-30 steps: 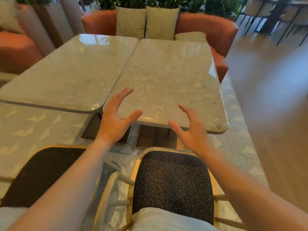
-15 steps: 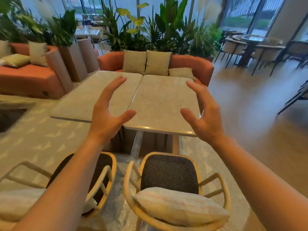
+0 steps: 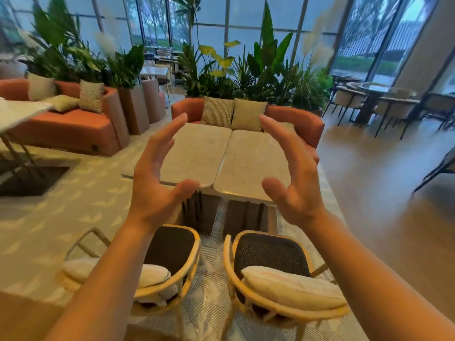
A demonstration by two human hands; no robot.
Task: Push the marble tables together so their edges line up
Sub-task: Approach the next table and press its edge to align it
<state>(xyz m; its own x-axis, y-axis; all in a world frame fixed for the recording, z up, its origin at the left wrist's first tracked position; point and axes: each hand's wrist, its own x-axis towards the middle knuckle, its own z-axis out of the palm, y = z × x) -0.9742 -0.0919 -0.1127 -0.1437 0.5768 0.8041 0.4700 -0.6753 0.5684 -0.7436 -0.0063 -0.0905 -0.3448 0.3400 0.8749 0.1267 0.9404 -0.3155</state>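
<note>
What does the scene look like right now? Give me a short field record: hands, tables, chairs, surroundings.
left hand: open, raised in the air, holding nothing
right hand: open, raised in the air, holding nothing
left marble table: side by side with the right one, seam closed along most of its length
right marble table: near edge sits slightly closer to the camera than the left table's
chairs: left chair and right chair stand in front of the tables, a cushion on each
orange sofa: behind the tables, with pillows
contact with tables: none
</note>
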